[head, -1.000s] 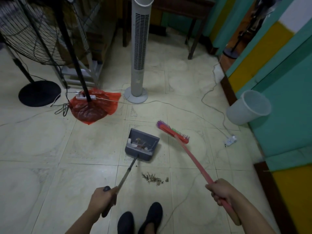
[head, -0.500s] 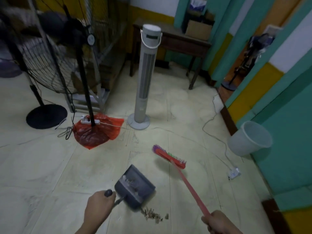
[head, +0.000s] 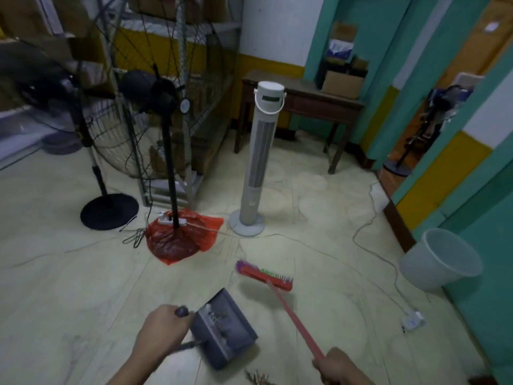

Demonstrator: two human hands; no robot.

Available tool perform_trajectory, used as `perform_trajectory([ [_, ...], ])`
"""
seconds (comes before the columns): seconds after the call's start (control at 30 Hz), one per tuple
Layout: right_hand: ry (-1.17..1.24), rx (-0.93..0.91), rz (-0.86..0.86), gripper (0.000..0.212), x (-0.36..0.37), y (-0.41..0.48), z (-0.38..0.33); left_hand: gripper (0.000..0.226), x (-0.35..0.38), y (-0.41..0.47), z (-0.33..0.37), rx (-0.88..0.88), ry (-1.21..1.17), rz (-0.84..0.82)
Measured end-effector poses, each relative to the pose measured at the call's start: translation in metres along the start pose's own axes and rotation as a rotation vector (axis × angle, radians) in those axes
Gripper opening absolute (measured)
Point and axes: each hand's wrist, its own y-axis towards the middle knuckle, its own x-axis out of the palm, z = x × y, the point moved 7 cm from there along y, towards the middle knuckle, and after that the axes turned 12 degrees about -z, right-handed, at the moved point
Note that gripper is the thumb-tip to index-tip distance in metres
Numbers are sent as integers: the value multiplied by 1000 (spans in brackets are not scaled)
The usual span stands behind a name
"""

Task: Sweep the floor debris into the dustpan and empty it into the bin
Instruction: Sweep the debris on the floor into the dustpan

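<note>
My left hand [head: 161, 333] grips the dark handle of the grey dustpan [head: 223, 332], which is lifted off the floor and holds some debris. My right hand [head: 337, 366] grips the red stick of the broom [head: 266, 275], whose red head with purple and green bristles hovers just beyond the pan. A small pile of brown debris [head: 259, 379] lies on the floor at the bottom edge, between my hands. The pale grey bin [head: 441, 259] stands tilted against the teal wall on the right, its opening empty as far as I see.
A white tower fan [head: 256, 168] stands ahead, a black pedestal fan [head: 169, 151] with a red bag [head: 180, 236] at its base to the left. A cable and power strip [head: 412, 320] lie on the floor near the bin. A wooden table [head: 299, 107] stands at the back.
My view has tilted upward. The dustpan was lifted from the floor and drawn back toward me, and the broom head rose slightly. The debris pile stayed on the floor.
</note>
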Motion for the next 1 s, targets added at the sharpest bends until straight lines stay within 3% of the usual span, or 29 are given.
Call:
perform_trajectory([
  [0.17,21,-37,-96,18,29,40,-18,36,-18,-11,-12,42,195,206],
  [0.4,-100,-98,-240,26,66,78,-48,37,-29,-33,-44,-97,333,330],
  [0.53,-125,-29,-405,22,78,81,-19,39,-24,-48,-67,-184,385,348],
  [0.63,-172,112,-510,34,88,78,38,37,-12,-60,-76,-213,447,339],
  [0.73,-206,227,-497,43,88,73,95,35,7,-69,-76,-204,515,326],
  [1.0,-582,103,-312,51,40,53,142,30,32,-85,-68,-192,573,352],
])
